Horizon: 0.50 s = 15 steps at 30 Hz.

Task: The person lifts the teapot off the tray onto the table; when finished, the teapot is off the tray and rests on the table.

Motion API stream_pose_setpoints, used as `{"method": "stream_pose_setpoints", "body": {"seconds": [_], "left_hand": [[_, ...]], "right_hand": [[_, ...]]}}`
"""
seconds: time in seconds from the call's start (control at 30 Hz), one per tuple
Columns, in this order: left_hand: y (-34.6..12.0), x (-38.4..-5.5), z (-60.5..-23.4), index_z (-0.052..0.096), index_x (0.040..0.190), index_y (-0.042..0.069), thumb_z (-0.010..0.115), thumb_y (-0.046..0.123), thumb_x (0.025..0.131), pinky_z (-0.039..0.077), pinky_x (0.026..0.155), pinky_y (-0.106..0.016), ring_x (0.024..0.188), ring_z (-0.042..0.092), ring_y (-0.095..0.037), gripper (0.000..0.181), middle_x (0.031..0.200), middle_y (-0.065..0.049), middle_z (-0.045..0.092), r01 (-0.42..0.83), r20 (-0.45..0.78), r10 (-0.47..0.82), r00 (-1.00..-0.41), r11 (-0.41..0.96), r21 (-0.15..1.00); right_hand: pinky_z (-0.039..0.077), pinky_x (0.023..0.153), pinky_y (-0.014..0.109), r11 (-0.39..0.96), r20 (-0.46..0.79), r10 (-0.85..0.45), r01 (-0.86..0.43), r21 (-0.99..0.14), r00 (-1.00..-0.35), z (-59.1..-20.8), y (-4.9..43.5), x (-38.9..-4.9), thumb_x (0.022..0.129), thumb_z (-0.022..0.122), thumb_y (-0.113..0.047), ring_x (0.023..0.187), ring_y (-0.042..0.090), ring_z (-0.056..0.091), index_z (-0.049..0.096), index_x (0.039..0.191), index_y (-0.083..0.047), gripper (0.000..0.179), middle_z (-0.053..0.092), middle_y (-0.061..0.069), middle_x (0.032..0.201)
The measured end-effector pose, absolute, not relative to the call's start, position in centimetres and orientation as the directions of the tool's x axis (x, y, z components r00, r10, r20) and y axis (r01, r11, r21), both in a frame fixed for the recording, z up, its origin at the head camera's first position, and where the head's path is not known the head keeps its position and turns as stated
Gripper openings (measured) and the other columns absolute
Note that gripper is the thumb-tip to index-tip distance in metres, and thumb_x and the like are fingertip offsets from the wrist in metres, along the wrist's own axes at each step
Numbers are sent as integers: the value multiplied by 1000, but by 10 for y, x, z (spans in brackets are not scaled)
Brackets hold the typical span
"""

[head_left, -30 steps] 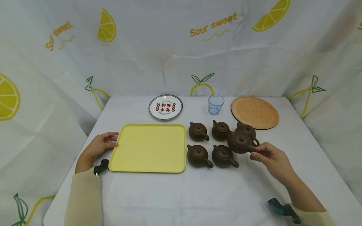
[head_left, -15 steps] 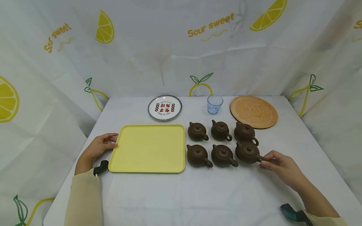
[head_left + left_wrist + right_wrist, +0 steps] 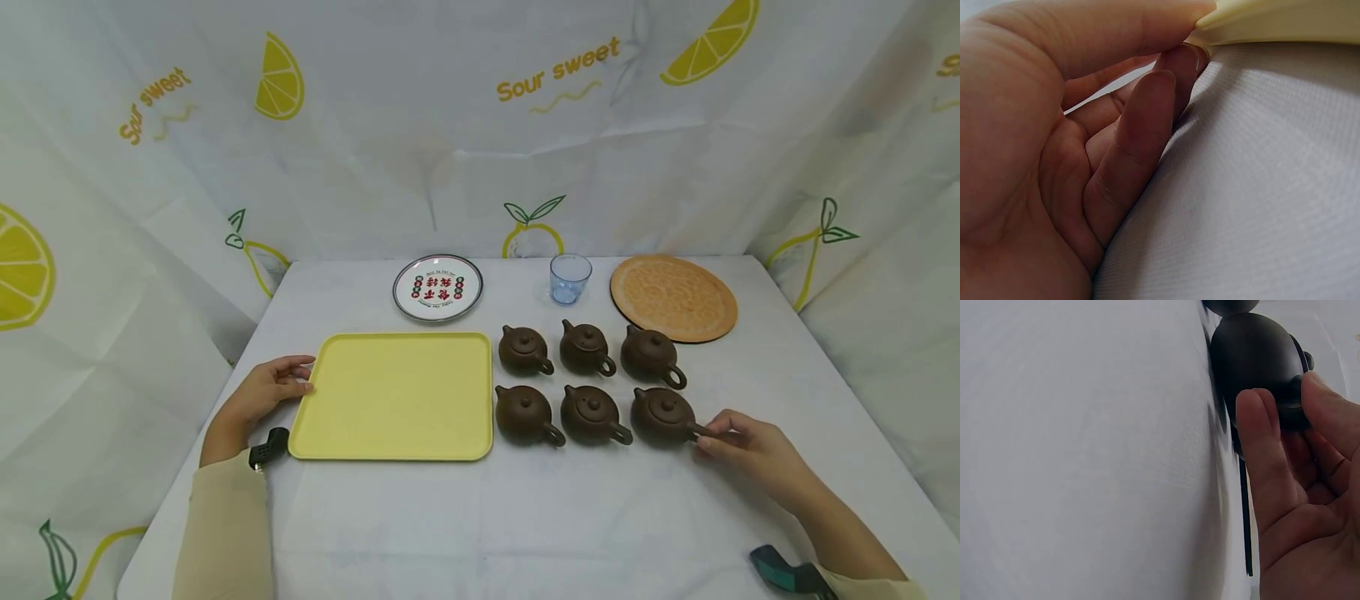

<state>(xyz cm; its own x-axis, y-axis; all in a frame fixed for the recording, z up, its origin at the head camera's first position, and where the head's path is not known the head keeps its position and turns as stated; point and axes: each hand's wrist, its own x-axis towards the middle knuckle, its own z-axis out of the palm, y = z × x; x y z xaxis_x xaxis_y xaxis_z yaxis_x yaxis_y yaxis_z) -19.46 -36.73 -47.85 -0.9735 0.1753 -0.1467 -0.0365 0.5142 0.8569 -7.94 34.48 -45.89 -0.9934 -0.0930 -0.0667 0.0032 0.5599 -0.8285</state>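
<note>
A small dark brown teapot (image 3: 664, 416) rests at the near right corner of a group of like teapots, its lid up. My right hand (image 3: 757, 454) pinches its handle between thumb and fingers. The right wrist view has this teapot's dark body (image 3: 1257, 356) close up, with the thumb (image 3: 1332, 415) at the handle side. On the left lies a flat yellow tray (image 3: 397, 396). My left hand (image 3: 262, 392) grips its left edge; in the left wrist view the thumb (image 3: 1129, 28) is on the tray's rim (image 3: 1285, 22), with the other fingers curled below.
Several other brown teapots stand in two rows right of the tray, including one behind the held teapot, a brown teapot (image 3: 649, 353). Farther back are a printed white plate (image 3: 438, 288), a blue glass (image 3: 570, 280) and a round tan mat (image 3: 675, 296).
My right hand has brought the teapot toward me and rightward, down onto the table in front of the back right teapot. The left hand and tray have kept their place.
</note>
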Motion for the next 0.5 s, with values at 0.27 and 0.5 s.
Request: {"method": "stream_pose_setpoints", "body": {"seconds": [0.27,0.5], "left_hand": [[-368,-194,-475,47,139,-6,75,12,86,49,76,-21,87,64,-9,63,115,-19,60,-30,-139,181,-974,504,863],[-360,-188,-466,43,139,-11,71,5,88,49,74,-21,85,63,-7,60,117,-27,56,-50,-159,190,-969,478,877]], "right_hand": [[51,67,20,550,-90,-142,-3,-835,-986,-461,348,-80,88,71,-7,76,10,67,59,90,3,16,71,8,82],[52,68,22,533,-82,-231,-56,-844,-970,-461,356,-83,89,69,-3,77,10,68,60,93,3,11,71,9,84]]}}
